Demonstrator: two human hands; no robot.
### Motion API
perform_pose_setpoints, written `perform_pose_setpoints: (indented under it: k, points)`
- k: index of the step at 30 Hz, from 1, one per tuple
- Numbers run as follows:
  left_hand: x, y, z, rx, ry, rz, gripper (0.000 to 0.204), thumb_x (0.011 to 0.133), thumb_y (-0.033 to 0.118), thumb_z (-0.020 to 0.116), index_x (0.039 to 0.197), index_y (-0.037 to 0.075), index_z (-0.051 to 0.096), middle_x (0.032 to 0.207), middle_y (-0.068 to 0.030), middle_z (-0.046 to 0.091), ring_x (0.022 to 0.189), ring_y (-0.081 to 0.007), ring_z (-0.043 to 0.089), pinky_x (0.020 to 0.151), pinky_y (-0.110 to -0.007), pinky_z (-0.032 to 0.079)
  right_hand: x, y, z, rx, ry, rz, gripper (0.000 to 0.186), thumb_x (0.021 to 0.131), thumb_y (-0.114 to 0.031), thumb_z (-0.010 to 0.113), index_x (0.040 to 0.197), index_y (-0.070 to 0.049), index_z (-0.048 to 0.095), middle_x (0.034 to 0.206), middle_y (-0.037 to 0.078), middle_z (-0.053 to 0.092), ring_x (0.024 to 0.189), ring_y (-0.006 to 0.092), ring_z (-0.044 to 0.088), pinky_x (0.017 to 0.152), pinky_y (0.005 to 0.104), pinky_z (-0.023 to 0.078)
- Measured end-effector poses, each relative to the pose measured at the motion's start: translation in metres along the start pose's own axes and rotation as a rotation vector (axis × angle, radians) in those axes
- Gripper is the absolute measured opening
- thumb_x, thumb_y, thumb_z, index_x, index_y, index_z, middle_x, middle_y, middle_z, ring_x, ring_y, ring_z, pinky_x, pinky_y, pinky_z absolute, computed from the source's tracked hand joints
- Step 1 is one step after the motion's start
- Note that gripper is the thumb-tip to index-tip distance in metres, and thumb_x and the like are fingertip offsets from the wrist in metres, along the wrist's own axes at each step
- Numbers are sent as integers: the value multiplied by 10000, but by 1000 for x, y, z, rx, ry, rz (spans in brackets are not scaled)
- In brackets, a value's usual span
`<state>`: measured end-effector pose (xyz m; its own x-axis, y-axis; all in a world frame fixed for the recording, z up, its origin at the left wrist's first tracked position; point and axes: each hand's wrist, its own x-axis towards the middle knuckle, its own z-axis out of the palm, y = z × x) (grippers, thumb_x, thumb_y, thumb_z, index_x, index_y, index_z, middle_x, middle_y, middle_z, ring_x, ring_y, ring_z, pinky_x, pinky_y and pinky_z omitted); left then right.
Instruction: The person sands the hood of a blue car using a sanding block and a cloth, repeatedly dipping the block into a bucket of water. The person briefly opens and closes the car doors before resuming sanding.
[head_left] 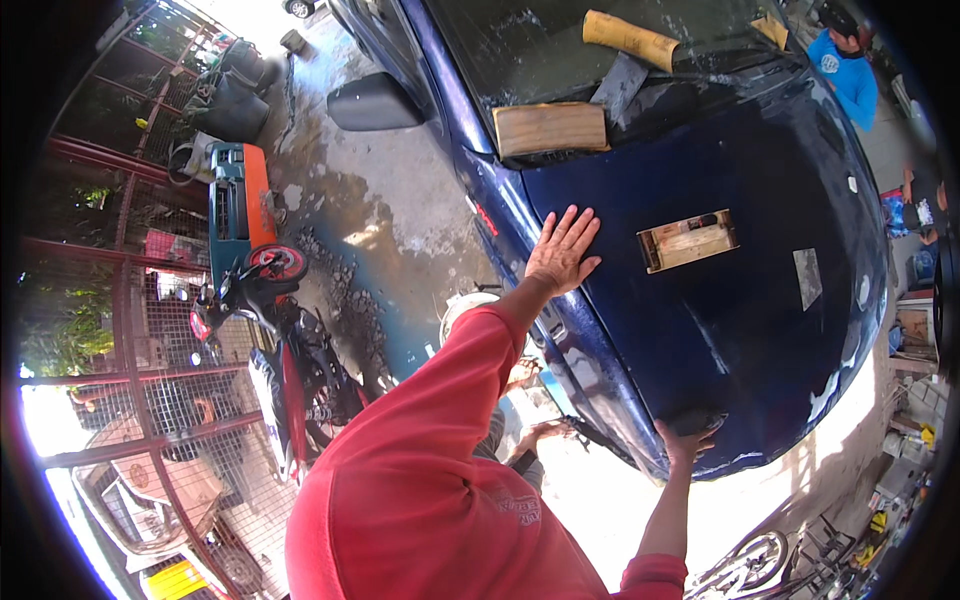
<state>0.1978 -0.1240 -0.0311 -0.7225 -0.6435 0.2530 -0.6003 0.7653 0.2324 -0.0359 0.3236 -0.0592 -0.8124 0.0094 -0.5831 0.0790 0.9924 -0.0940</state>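
Observation:
My left hand lies flat with spread fingers on the side edge of a dark blue car hood, near the fender seam. At the hood's front corner, my right hand rests with its thumb apart from its fingers. A dark patch beside those fingers could be a shadow or a reflection; I cannot tell which. A wooden piece like a shallow box sits on the hood. Below the fender, a co-worker's hand is close to the car's front, beside a dark strip.
Wood blocks and a curved yellow piece lie by the windshield. A motorcycle and an orange-green bumper stand along the mesh fence at left. Another person in blue is across the car. Bicycles are at lower right.

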Motion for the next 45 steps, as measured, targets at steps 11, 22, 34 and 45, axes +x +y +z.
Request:
perform_pose_setpoints:
  k: [11, 22, 34, 45]
  points:
    - [0, -20, 45, -120, 200, 71, 718, 968, 523, 657, 1575, 159, 532, 1671, -75, 462, 1567, -358, 364, 1262, -618, 229, 18, 25, 16, 13, 69, -168, 1731, 528, -586, 1040, 1697, -90, -137, 1721, 365, -129, 1622, 485, 112, 1315, 538, 253]
    - [-8, -26, 54, -275, 430, 181, 623, 980, 396, 662, 1474, 21, 598, 1583, -196, 527, 1498, -432, 436, 1235, -632, 287, 34, 52, 25, -32, 161, -546, 1371, 702, -537, 991, 1639, 94, 213, 1679, 314, 284, 1548, 385, 331, 1300, 467, 254]
    - [-96, 11, 70, -84, 496, 204, 378, 1039, 326, 679, 1326, 83, 722, 1389, -78, 701, 1308, -294, 635, 1133, -444, 508, -14, 41, 9, -103, 190, -465, 1583, 654, -944, 725, 1711, -48, -41, 1721, 291, 265, 1556, 473, 349, 1270, 564, 320]
    - [-694, -91, 230, -360, -484, -515, 463, 941, 422, 793, 1322, 163, 744, 1252, -180, 755, 1165, -339, 734, 978, -448, 582, 23, 499, 276, 565, 41, -506, 884, 996, -226, 773, 1697, -54, 262, 1664, 192, 443, 1461, 339, 509, 1173, 410, 457]
